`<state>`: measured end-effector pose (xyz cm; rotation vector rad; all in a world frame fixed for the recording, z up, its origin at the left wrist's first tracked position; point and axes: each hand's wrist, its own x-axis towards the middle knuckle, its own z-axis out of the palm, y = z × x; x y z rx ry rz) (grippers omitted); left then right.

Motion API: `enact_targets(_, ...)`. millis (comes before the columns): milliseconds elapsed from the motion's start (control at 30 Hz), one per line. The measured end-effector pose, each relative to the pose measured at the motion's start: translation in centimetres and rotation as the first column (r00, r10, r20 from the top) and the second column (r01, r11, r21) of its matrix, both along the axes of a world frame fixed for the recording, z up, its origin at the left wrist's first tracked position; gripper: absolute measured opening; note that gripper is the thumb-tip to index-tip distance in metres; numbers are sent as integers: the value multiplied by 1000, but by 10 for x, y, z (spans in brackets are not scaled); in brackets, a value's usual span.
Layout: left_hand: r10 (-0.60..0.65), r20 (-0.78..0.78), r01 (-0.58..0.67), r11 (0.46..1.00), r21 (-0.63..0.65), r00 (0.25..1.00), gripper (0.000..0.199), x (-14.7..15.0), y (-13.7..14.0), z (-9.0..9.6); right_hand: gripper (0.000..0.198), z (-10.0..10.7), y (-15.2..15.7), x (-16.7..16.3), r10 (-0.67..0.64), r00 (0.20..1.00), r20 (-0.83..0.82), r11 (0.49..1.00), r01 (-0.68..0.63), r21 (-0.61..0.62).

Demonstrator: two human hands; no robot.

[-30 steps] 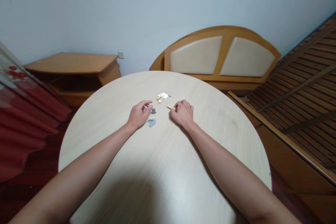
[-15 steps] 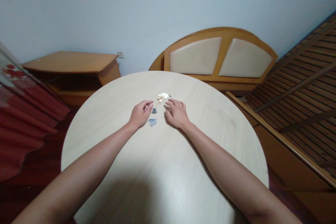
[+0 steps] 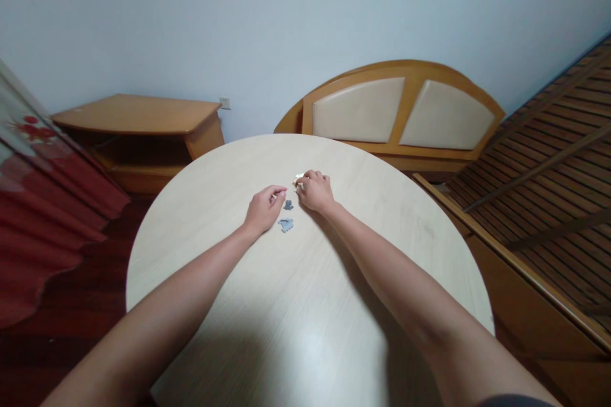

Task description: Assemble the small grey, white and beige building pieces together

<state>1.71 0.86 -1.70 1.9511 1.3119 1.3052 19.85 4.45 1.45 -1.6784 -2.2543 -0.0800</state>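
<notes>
- I see the pale pieces (image 3: 300,176) at the frame's centre, at the right hand's (image 3: 316,192) fingertips, toward its upper left; that hand is nearer.
- Its fingers curl narrowly; I can't tell if they grip.
- I can't make out the pieces' long axis.
- The left hand (image 3: 262,210) is nearly pinched, contents unclear, beside the dark piece (image 3: 288,205).

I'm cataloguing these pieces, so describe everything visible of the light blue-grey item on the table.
The light blue-grey item is small and jagged in outline; one part or several, I cannot tell. It looks like plastic and lies on the pale round table, beside the left hand, nearer the wearer than the dark grey item. Nothing grips it.
</notes>
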Motion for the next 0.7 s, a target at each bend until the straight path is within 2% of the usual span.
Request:
enact_targets(167,-4,-10,4,1000,8,1000,26,0,0,0,23,-7,3,-1,-5,1000,-18,1000,5,13)
enact_targets(333,1,-21,-1,1000,18,1000,25,0,0,1,19,-1,-6,2,18,995,-102,998,-13,55)
enact_targets(433,-11,-63,13,1000,27,998,24,0,-1,3,20,1,-26,6,90,967,-240,988,-56,145)
enact_targets(533,-60,-112,66,997,51,992,24,2,-6,7,20,-7,-53,9,187,917,-354,973,-123,195)
enact_targets(700,-176,-190,194,978,81,966,21,3,-12,12,22,-22,-71,10,343,854,-392,937,-278,213)
